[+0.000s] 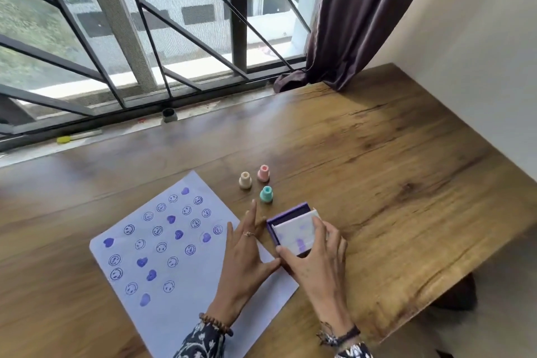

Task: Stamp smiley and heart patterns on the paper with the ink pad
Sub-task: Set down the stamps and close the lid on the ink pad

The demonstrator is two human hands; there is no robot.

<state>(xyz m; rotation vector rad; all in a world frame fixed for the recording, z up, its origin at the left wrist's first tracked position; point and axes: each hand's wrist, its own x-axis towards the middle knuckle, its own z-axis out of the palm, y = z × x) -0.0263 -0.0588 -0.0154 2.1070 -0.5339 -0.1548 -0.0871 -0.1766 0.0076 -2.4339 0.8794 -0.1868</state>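
A white paper [180,267] covered with several purple smiley and heart prints lies on the wooden table [392,183]. Just right of it sits the purple ink pad [302,209], its white lid [293,232] resting over most of it. My right hand [316,259] grips the lid by its near and right edges. My left hand [247,250] lies flat with fingers spread over the paper's right edge, its thumb touching the pad's near-left corner. Three small stamps stand beyond the pad: beige [245,180], pink [263,173] and teal [266,194].
A barred window [145,38] runs along the table's far edge, with a small dark pot [169,115] and a yellow object [65,139] on the sill. A dark curtain [363,14] hangs at the back right. A white wall borders the table's right side.
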